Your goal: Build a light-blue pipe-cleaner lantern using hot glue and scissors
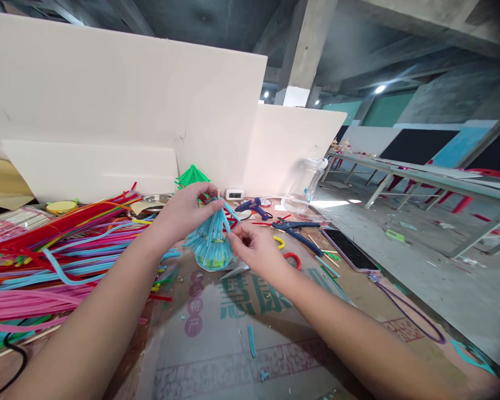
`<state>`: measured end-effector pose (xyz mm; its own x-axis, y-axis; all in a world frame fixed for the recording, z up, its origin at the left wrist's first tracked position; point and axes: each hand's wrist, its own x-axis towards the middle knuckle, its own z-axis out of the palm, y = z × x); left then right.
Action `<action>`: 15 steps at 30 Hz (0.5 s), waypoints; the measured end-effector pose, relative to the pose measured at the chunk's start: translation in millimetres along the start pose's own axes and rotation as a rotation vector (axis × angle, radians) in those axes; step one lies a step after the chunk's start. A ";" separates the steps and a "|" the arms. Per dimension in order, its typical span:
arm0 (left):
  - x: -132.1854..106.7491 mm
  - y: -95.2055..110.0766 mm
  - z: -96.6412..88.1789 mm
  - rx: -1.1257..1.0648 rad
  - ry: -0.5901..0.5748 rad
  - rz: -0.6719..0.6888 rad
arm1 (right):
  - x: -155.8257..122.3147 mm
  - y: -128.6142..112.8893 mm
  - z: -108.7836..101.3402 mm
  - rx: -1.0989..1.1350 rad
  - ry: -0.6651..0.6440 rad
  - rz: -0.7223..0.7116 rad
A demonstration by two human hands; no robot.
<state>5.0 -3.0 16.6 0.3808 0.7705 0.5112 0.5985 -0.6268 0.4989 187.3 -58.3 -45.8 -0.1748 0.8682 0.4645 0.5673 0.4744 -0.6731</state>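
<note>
A light-blue cone-shaped pipe-cleaner craft (210, 244) with a flared, fringed lower edge stands over the cardboard, a bit of green showing at its base. My left hand (187, 211) is closed around its top, thumb and fingers pinched near a thin pale stick (219, 193). A blue pipe cleaner (230, 211) slants from the top down toward my right hand (256, 244), whose fingers are curled together beside the craft's right side. My right fingertips seem to pinch that strand, partly hidden. Scissors (292, 260) with red and yellow handles lie under my right hand, blades pointing left.
Many coloured pipe cleaners (79, 250) are heaped at left. Behind stand a green umbrella-shaped craft (193, 176), a small digital clock (234, 194), a glue gun (255, 208) and a clear bottle (305, 186). Blue-handled pliers (302, 236) and a phone (350, 250) lie at right.
</note>
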 end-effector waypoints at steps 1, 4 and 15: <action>0.0 -0.2 0.1 0.002 -0.002 0.001 | 0.2 0.0 -0.5 0.002 0.003 0.000; -0.1 -0.6 0.0 0.002 -0.001 0.001 | 0.2 0.3 -0.9 0.001 0.004 -0.001; -1.8 0.2 -4.7 0.040 -0.052 0.003 | -1.2 -1.8 -0.5 0.008 -0.011 0.023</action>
<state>1.1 -5.1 19.1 0.4182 0.7741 0.4753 0.6244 -0.6250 0.4685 186.9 -60.3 -44.9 -0.1703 0.8806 0.4422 0.5649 0.4550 -0.6884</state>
